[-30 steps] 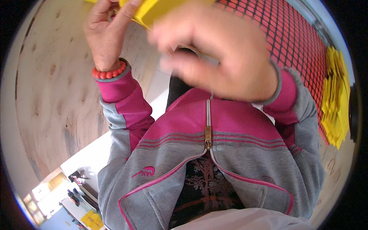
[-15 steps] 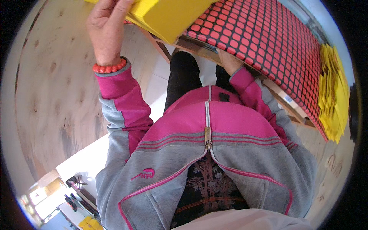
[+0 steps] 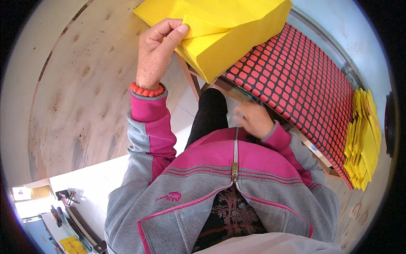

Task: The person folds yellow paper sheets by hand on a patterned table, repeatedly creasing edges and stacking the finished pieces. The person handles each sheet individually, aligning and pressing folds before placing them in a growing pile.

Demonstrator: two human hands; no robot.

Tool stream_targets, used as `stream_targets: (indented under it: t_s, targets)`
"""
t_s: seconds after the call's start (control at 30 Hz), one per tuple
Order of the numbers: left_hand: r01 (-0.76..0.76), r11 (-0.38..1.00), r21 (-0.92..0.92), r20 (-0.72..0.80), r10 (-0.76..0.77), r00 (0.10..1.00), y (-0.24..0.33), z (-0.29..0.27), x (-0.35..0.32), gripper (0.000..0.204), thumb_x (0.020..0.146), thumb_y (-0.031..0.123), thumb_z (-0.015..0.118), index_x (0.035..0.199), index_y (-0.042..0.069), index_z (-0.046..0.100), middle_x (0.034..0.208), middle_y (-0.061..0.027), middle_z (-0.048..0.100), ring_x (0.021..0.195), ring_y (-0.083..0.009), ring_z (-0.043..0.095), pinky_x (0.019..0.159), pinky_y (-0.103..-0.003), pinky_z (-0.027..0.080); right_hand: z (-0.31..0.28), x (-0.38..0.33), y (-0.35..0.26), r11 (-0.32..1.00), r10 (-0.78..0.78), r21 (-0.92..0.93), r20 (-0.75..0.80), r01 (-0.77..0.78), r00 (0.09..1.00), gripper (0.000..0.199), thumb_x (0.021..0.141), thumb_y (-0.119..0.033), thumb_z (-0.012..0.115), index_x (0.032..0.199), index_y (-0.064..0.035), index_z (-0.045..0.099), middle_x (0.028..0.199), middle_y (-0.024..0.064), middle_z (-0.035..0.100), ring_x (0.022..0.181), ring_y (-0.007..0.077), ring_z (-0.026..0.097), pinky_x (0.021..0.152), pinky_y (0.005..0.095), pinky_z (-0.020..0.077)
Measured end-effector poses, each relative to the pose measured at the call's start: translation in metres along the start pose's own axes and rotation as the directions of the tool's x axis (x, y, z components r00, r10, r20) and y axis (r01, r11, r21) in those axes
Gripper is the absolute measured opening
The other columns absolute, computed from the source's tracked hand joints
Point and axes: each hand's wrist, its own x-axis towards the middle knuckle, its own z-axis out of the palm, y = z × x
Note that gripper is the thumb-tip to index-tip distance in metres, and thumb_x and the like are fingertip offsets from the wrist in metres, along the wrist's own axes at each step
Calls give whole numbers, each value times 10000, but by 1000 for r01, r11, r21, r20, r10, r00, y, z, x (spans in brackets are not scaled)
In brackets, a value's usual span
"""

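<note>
My left hand [image 3: 157, 53] pinches the top sheet of a thick stack of yellow paper [image 3: 224, 29] between thumb and fingers, at the top of the view. The stack rests on the near corner of a red mat with a black grid [image 3: 296, 80]. A bracelet of red beads sits on my left wrist. My right hand [image 3: 253, 119] is low in front of my body, below the mat's front edge, blurred, with a thin dark object at its fingertips. Whether it grips that object is unclear.
A second pile of yellow sheets [image 3: 363, 135] lies at the mat's right end. A curved plywood panel [image 3: 80, 97] fills the left side. White floor tiles [image 3: 84, 186] and small tools [image 3: 63, 203] show at the lower left.
My right hand has dropped from the yellow stack, first out of sight beneath the table edge, and now shows low by my lap. My left hand has kept its hold on the yellow sheet.
</note>
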Motion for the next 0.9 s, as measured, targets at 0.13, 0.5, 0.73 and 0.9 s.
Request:
stream_targets:
  t_s: [0.13,0.5,0.73,0.9]
  targets:
    - [21,999,-40,13,-21,1000,0,-1,-1,202,993,176,650,1040,-10,710,924,45,664,881,-47,578,800,-215,461,-71,26,-68,923,-303,208,-127,324,945,147,846,-113,748,880,-46,622,984,112,698,893,297,683,791,364,534]
    - [32,998,-60,10,-31,999,-1,-3,-3,205,989,166,640,1041,-21,705,934,2,684,886,-72,599,816,-233,480,-103,164,-67,926,-352,-133,-640,353,684,329,856,-296,773,936,-13,627,1016,178,700,905,364,679,799,432,525]
    - [3,999,-33,18,-2,1000,-6,-4,-3,204,986,156,634,1033,-31,701,942,-13,689,902,-87,608,826,-252,489,-96,170,-51,880,-424,-129,-647,457,634,215,885,-198,720,920,-12,617,1014,183,700,931,365,673,824,436,521]
    - [5,999,-40,-5,-6,1000,-5,-1,-3,206,989,156,628,1032,-31,703,949,-19,692,914,-95,613,840,-253,485,-97,168,-49,879,-434,-139,-632,456,642,191,876,-170,712,917,-11,613,1025,169,704,966,357,669,858,433,515]
